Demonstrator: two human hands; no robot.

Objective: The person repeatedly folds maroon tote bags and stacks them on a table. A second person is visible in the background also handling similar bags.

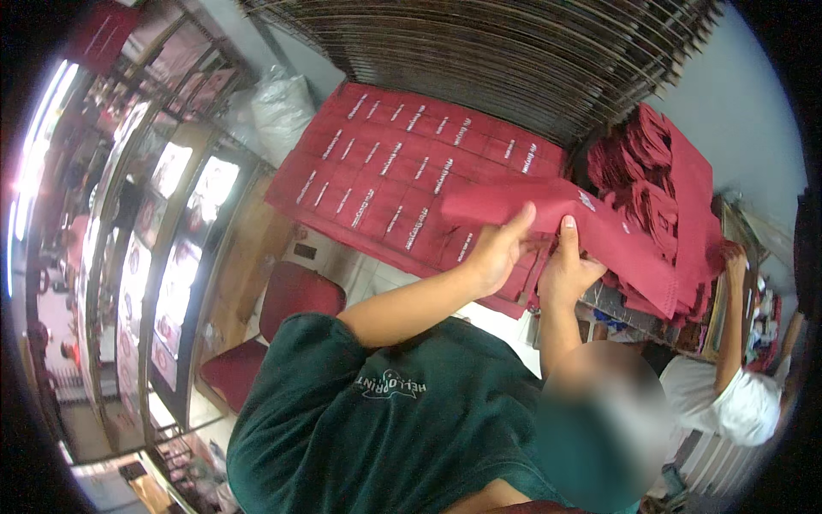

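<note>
A long red piece of printed fabric (pixel 548 203) is stretched between my hands, above the table. My left hand (pixel 503 255) grips its near edge, thumb on top and fingers underneath. Just to the right, my right hand (pixel 572 270) pinches the same edge, thumb pressed on the upper face. Small white print shows on the fabric, and its right end hangs toward a pile of red fabric (pixel 646 210). Beneath and to the left lies a table covered in red fabric panels (pixel 368 176) with white printing in rows.
A dark slatted rack (pixel 488 51) rises behind the table. A red chair (pixel 300 295) stands at the left, near glass-fronted shelving (pixel 163 257). A white plastic sack (pixel 282 107) sits by the wall. Another person's hand (pixel 734 259) touches the pile's right side.
</note>
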